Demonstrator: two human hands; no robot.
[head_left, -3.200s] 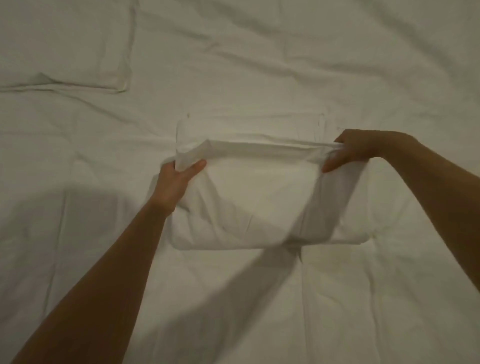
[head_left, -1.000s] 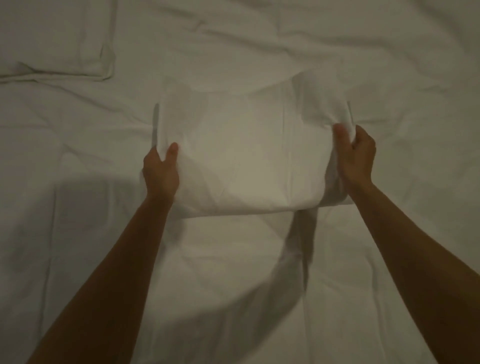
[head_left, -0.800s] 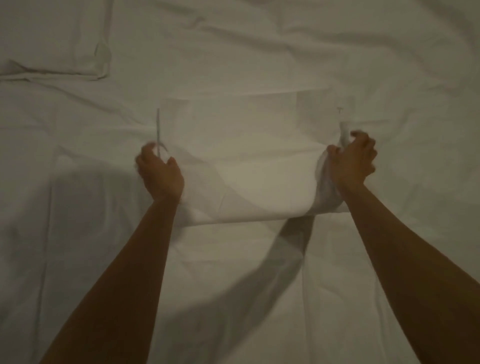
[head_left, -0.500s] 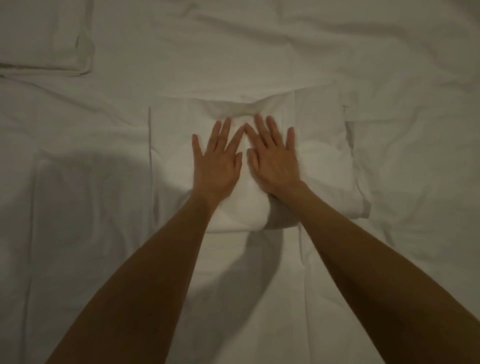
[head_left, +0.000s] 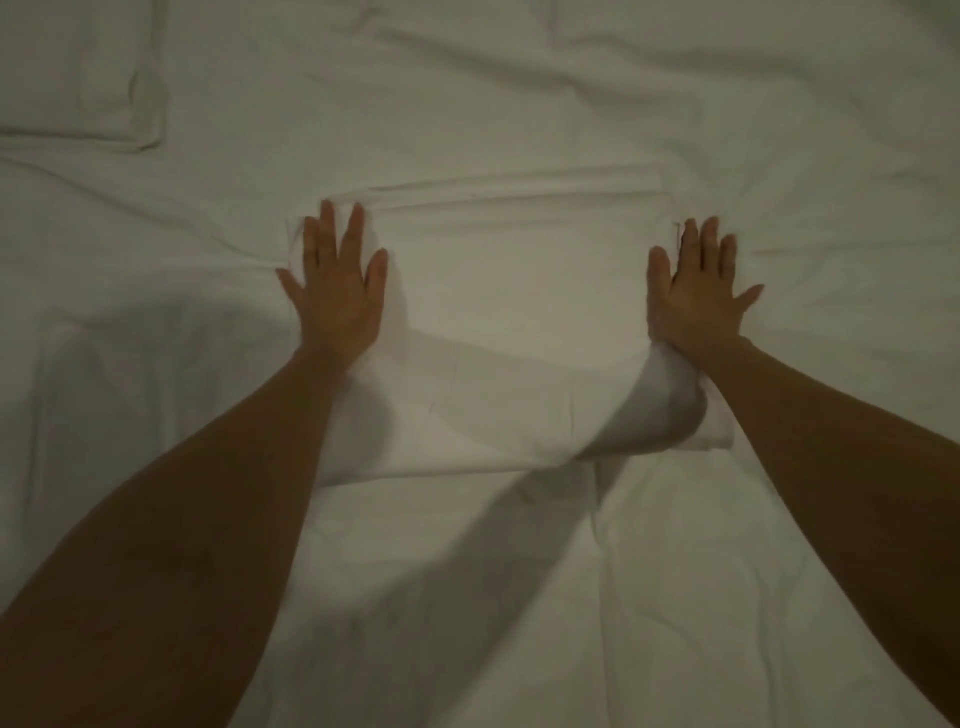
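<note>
Bed (head_left: 519, 104), white-sheeted: your left hand (head_left: 337, 291) and right hand (head_left: 693, 301) lay flat-fingered on folded cloth (head_left: 519, 322); smoothing step; next fold probably needed edge grips.

No legible text or labels anywhere.

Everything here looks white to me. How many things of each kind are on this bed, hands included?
Folded white cloth rectangle: 1
White pillow at the far left corner: 1
Wrinkled white bed sheet underneath: 1
Bare hands pressed flat on the cloth: 2, left hand and right hand
Total: 5
</note>
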